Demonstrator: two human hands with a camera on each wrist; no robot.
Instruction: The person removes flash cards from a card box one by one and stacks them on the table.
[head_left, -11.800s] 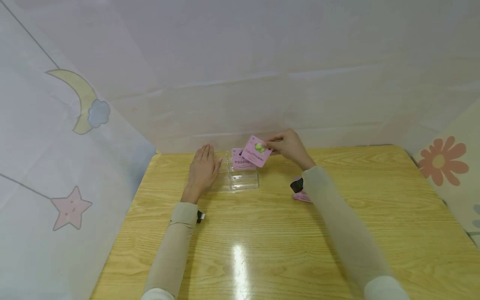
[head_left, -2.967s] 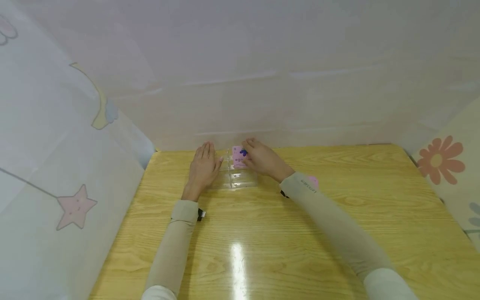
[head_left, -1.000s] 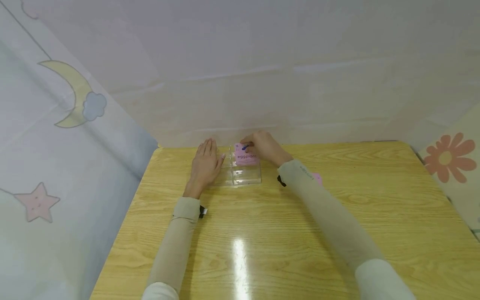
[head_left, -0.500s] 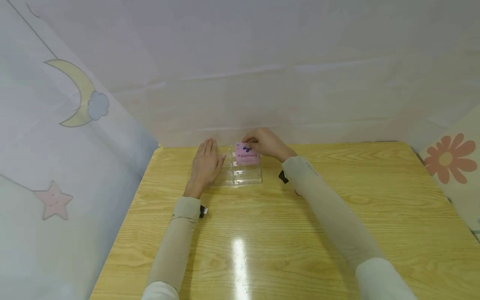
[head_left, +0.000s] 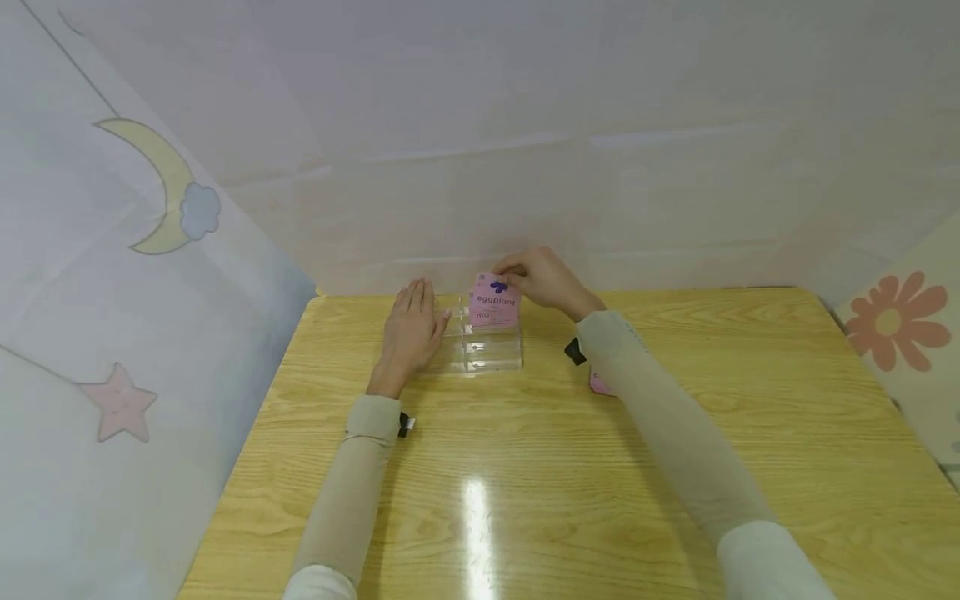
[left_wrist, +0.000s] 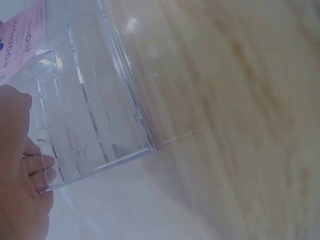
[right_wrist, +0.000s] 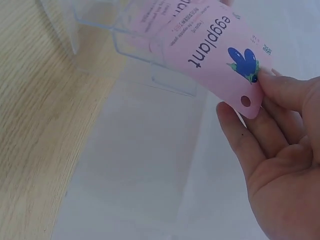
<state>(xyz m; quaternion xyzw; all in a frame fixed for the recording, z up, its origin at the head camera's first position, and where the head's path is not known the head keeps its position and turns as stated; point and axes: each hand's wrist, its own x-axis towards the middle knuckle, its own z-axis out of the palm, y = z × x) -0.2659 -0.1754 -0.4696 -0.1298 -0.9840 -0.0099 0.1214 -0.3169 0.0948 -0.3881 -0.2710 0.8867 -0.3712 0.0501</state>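
My left hand (head_left: 410,329), fingers straight and thumb spread, rests against the clear rack (head_left: 492,354) at the back edge of the table (head_left: 525,450), left of its middle; light, steady pressure should stop sliding. Over the rack's rear the eggplant card (head_left: 491,290) tilts, overlapping another pink card (head_left: 498,318). My right hand (head_left: 551,279) pinches its upper right corner; best guide it along the slot's slant, unbent. Farther right, loose pink cardstock (head_left: 602,384) lies partly beneath my sleeve (head_left: 660,408).
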